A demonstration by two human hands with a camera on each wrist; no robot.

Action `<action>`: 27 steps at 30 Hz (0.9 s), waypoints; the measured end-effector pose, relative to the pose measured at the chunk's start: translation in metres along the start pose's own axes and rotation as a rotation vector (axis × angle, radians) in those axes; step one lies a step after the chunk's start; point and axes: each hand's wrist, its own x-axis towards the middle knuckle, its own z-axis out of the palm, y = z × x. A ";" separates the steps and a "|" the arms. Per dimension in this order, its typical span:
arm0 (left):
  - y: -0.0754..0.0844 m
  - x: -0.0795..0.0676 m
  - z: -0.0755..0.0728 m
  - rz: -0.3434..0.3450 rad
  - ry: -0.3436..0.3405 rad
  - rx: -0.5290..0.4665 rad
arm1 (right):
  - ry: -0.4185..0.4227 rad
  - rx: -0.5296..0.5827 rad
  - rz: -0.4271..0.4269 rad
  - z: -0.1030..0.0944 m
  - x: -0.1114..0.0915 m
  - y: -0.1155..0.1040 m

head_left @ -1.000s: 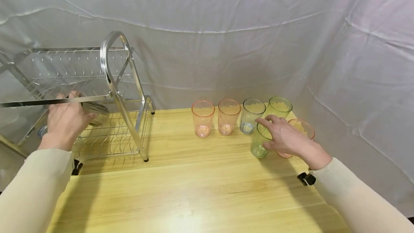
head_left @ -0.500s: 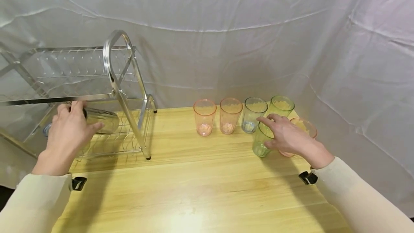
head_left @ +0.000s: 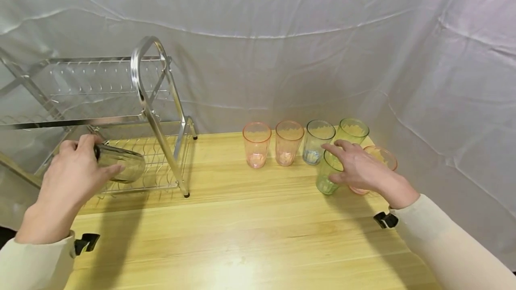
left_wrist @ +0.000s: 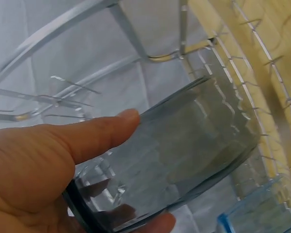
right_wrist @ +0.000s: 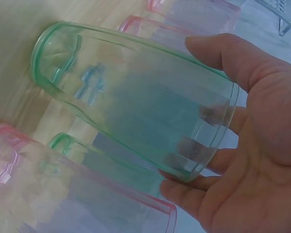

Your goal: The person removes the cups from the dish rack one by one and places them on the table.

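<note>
My left hand [head_left: 68, 182] grips a grey see-through glass [head_left: 125, 164] near its rim. The glass lies tilted on its side, base to the right, in front of the dish rack's lower tier. In the left wrist view the thumb presses one side of the grey glass [left_wrist: 184, 141], with fingertips opposite. My right hand [head_left: 356, 164] holds a green glass [head_left: 325, 180] by its upper part, fingers and thumb on either side. That glass stands upright on the table. Part of it is hidden behind the hand.
A two-tier metal dish rack [head_left: 139, 79] stands at the left. Beside the right hand are two pink glasses [head_left: 257, 147], a blue-grey glass [head_left: 318, 140], another green glass [head_left: 352, 130] and an orange-pink glass [head_left: 383, 155]. A blue glass [left_wrist: 259, 211] lies low in the rack.
My left hand has drawn the grey glass out from under the rack's upper tier, toward me. My right hand has kept its hold on the green glass.
</note>
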 end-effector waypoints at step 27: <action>0.058 -0.048 0.015 0.254 -0.230 -0.216 | 0.396 0.096 -0.235 0.021 0.003 -0.030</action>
